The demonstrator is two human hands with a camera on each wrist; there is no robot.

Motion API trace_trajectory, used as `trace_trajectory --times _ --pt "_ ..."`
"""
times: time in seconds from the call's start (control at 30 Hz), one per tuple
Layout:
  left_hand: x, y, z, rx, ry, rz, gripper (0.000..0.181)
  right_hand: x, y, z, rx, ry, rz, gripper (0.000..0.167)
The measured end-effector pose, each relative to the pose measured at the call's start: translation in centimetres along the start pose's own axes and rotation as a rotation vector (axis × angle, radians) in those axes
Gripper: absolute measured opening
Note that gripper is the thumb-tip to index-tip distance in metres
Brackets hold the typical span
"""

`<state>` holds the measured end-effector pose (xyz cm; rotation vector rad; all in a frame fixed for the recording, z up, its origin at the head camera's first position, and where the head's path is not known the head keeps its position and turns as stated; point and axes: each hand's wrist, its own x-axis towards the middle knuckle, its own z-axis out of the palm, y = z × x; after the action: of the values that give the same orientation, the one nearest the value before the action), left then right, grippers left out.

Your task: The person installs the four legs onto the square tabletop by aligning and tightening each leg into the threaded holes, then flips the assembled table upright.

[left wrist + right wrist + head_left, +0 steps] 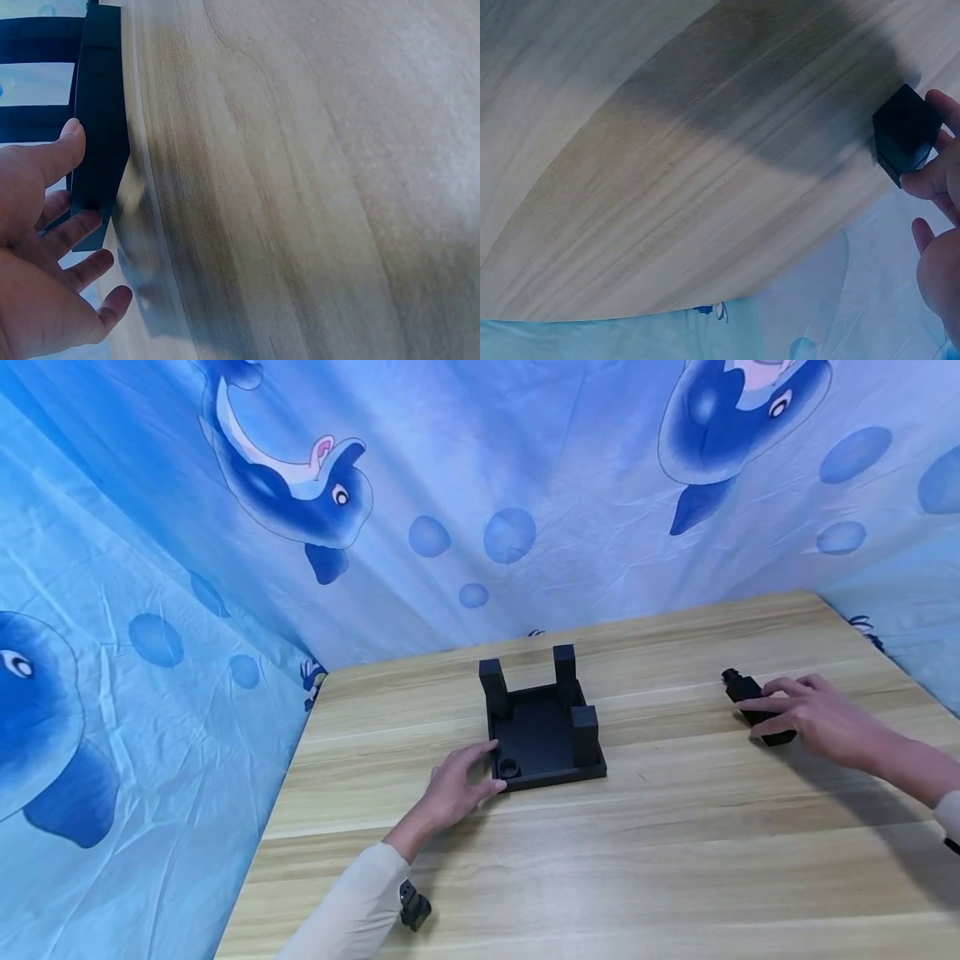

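Observation:
A black square tabletop (534, 737), like that of a small model table, lies upside down with three legs standing at its corners. A round socket (509, 768) shows at its near-left corner. There my left hand (455, 787) holds the corner, index fingertip at the left edge and thumb at the front edge; the left wrist view shows its other fingers loosely bent. At the right, my right hand (821, 720) pinches a loose black table leg (741, 690) between thumb and fingers. The leg's threaded tip points away to the far left; whether it touches the wooden table is unclear.
A small black object (413, 907) lies beside my left sleeve on the wooden table (660, 860). Blue cloth (465, 468) printed with dolphins hangs behind the table and down its left and right sides.

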<state>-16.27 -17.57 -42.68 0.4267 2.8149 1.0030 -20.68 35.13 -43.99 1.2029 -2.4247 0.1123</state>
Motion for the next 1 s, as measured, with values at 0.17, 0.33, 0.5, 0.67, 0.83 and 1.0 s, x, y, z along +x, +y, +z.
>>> trace_trajectory --times 0.17,0.33,0.5,0.67,0.83,1.0 --pt "-0.02 -0.07 0.0 -0.006 -0.005 -0.003 0.062 -0.36 0.07 0.19 -0.007 -0.027 0.015 0.065" --pt "0.08 -0.17 0.03 -0.013 -0.008 0.0 0.062 -0.38 0.13 0.22 -0.015 -0.035 0.012 0.064" --pt "0.06 -0.13 0.05 -0.01 -0.012 -0.002 0.062 -0.39 0.13 0.24 -0.018 -0.03 -0.002 0.063" --pt "0.0 -0.09 0.06 -0.004 -0.01 -0.005 0.062 -0.34 0.04 0.3 -0.024 -0.019 -0.018 0.064" --pt "-0.05 -0.03 0.05 -0.007 -0.011 -0.006 0.062 -0.29 0.1 0.42 -0.033 0.002 -0.04 0.065" --pt "-0.1 0.07 0.01 -0.01 -0.016 -0.013 0.062 0.03 -0.04 0.34 -0.022 0.031 -0.05 0.069"
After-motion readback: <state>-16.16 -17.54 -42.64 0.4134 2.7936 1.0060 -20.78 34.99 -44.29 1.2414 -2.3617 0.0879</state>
